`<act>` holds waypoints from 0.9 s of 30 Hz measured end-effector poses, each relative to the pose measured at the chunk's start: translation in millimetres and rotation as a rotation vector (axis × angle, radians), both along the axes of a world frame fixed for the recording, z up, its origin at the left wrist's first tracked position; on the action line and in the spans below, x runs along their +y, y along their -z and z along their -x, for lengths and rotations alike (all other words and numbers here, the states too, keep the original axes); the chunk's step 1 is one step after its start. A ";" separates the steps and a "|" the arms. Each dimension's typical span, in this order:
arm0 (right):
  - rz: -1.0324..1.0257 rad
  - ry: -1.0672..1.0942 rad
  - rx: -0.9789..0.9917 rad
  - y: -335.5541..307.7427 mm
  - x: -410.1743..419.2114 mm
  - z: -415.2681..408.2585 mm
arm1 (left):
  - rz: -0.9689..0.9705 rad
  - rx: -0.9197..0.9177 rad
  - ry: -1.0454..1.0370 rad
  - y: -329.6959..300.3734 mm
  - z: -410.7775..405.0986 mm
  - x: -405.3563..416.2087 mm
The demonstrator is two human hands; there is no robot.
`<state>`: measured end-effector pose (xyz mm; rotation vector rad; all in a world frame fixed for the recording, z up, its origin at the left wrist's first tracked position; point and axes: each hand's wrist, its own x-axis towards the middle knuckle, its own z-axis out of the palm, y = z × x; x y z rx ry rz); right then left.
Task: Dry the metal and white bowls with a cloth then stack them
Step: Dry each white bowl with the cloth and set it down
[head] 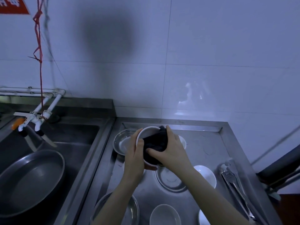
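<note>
- Far left of both hands, well apart from any finger, a big metal pan sits in the sink; it is not in play.
- Just left of the left hand's fingers a metal bowl rests mouth-up on the steel counter. It looks thin, light and stiff, and likely slick if wet, so the rim is the place to take it.
- The left hand holds the white bowl tilted up off the counter. The thumb is curled over the near-left rim, and the other fingers go beneath the bowl, where I cannot tell how they lie.
- That white bowl looks hard, glazed and breakable. It would slip if wet, so a rim-and-underside hold seems the safe one.
- The dark cloth is soft and bunched, stuffed into the bowl's mouth.
- The right hand presses down on the cloth. Its fingers are spread and bent over the wad, with the fingertips at the far rim and the thumb tucked at the near edge.
- Below the right wrist lies a second metal bowl, untouched.
- Right of it sits another white bowl, clear of all fingers.
- Near the bottom edge, more bowls wait.
- Far right, metal tongs lie flat.
</note>
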<state>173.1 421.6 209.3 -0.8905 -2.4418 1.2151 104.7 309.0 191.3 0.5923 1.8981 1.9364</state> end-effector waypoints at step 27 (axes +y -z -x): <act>-0.410 -0.193 -0.082 -11.7 19.1 22.0 | 0.139 0.315 0.136 -1.1 24.8 -12.0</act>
